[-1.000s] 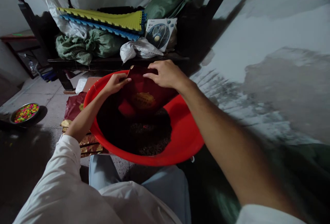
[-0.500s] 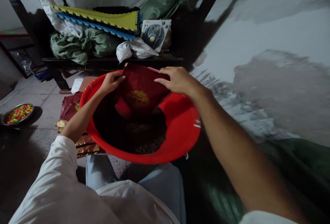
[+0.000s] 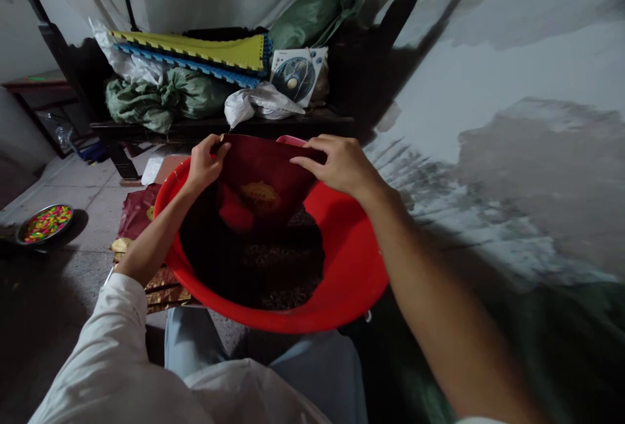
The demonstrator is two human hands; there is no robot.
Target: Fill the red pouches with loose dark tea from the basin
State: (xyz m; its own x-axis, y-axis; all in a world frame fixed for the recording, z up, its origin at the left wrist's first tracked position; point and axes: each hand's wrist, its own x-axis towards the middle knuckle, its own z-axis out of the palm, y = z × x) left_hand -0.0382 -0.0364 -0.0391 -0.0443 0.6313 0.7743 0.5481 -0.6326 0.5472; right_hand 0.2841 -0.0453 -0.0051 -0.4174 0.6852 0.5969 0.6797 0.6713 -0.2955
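A dark red bag [image 3: 278, 167] with a gold emblem hangs down into a big red plastic basin [image 3: 356, 261]. My left hand [image 3: 208, 163] pinches the bag's upper left corner. At its upper right, my right hand [image 3: 339, 160] grips the edge between thumb and fingers. Small dark loose pieces [image 3: 288, 290] lie in the bottom of the basin, much of them in shadow. Behind the bag, near my right fingers, shows the edge of a pink object [image 3: 291, 141]; its kind is hidden.
Left of the basin lie another dark red bag [image 3: 137, 212] and gold-and-brown packets [image 3: 166, 290]. A metal bowl of colourful pieces [image 3: 46, 223] sits on the floor. Beyond, a dark wooden bench [image 3: 215, 128] bears foam mats [image 3: 195, 49], sacks and a fan box [image 3: 299, 75]. A stained wall stands right.
Both hands still hold the bag. Its upper edge has tipped and now looks flatter and wider, with the left corner further left. The whole view has shifted slightly.
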